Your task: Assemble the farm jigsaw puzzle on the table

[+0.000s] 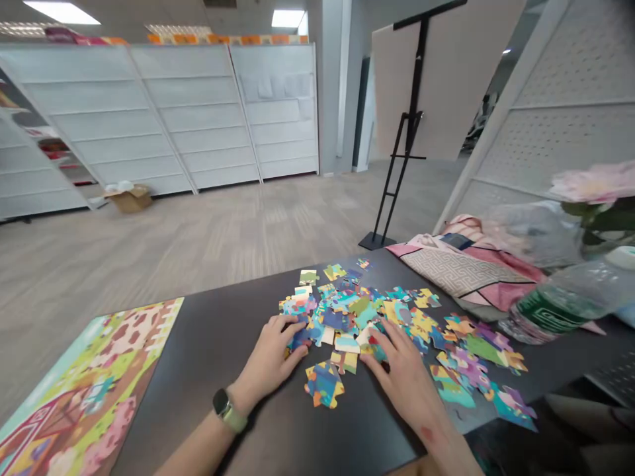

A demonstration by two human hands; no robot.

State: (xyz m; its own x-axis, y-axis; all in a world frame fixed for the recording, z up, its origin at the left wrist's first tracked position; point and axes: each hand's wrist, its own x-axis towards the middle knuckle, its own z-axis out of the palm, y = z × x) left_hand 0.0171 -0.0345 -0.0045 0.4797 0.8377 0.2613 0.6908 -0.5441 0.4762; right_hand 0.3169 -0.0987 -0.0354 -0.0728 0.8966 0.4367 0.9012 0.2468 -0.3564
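A pile of loose jigsaw puzzle pieces [337, 320] in many colours lies spread on the dark table. At the pile's left edge is my left hand [272, 350], wearing a watch, with thumb and fingers apart around a dark blue piece [299, 340]. My right hand [399, 363] rests on the pile's near side, fingers spread over a cream and red piece [368, 336]. Between the hands, closer to me, sits a blue and orange clump of pieces [324, 384]. Some pieces under the fingers are partly hidden.
An illustrated farm-scene sheet [106, 377] lies at the table's left. To the right are a plastic bottle [550, 307], pink patterned fabric [476, 271], a pink flower [595, 184] and a keyboard [615, 370]. A black easel [409, 142] stands beyond the table.
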